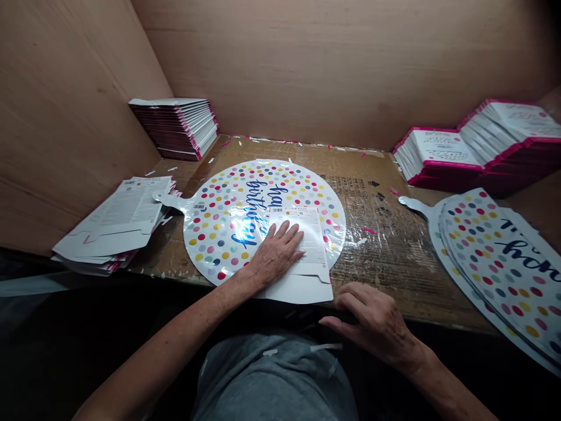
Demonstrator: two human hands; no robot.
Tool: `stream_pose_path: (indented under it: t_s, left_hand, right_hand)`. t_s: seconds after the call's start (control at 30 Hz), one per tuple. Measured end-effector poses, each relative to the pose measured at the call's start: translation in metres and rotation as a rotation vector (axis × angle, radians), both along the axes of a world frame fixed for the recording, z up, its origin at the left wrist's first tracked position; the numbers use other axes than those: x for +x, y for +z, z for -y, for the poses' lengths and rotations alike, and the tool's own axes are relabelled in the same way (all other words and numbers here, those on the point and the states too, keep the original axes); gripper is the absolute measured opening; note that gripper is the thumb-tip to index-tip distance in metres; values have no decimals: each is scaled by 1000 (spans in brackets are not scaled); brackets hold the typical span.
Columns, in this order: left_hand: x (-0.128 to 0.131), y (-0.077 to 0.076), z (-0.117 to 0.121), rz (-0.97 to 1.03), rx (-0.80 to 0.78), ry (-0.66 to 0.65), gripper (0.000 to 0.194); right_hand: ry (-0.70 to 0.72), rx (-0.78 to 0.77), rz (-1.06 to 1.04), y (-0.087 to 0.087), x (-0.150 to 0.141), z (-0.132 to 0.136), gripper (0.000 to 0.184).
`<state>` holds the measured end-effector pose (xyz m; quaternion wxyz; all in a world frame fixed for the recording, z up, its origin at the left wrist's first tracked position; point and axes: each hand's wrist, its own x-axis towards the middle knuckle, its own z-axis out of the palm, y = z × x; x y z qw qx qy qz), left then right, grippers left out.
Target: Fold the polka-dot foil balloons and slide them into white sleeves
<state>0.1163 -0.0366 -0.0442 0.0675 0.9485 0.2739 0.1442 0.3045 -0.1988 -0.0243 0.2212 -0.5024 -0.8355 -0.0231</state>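
Observation:
My left hand [276, 254] lies flat on a white printed cardboard header card [304, 240], which sits over the lower part of a round foil balloon [219, 234]. The balloon has coloured polka dots and blue "happy birthday" lettering, and its tail points left. My right hand [372, 321] hovers at the table's front edge beside the card's lower right corner, fingers loosely curved and holding nothing. A pile of matching dotted foil balloons [504, 275] lies at the right, partly beyond the picture's edge.
A loose pile of white printed cards [114, 225] lies at the left. Stacks of pink-edged packaged cards stand at the back left [175, 128] and back right [438, 155]. The worn cardboard tabletop [385, 245] has plastic film on it, with plywood walls behind and beside it.

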Motion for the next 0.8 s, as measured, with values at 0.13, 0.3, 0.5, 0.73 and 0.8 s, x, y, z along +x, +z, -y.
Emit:
stream_pose_path:
  t_s: [0.13, 0.3, 0.5, 0.73, 0.8]
  left_hand:
    - [-18, 2, 13, 265, 24, -34, 24]
    - [-63, 0, 45, 304, -79, -203, 51]
    - [-59, -5, 59, 331, -174, 14, 21]
    - [-28, -9, 62, 320, -186, 581, 25]
    - [-26, -9, 66, 353, -205, 564, 35]
  right_hand:
    - [46, 157, 69, -21, -11, -6, 37]
    - [64, 194, 51, -34, -20, -13, 28]
    - [-121, -30, -227, -19, -25, -27, 22]
    - [-195, 71, -48, -23, -29, -27, 38]
    - [-68, 130, 3, -26, -22, -13, 38]
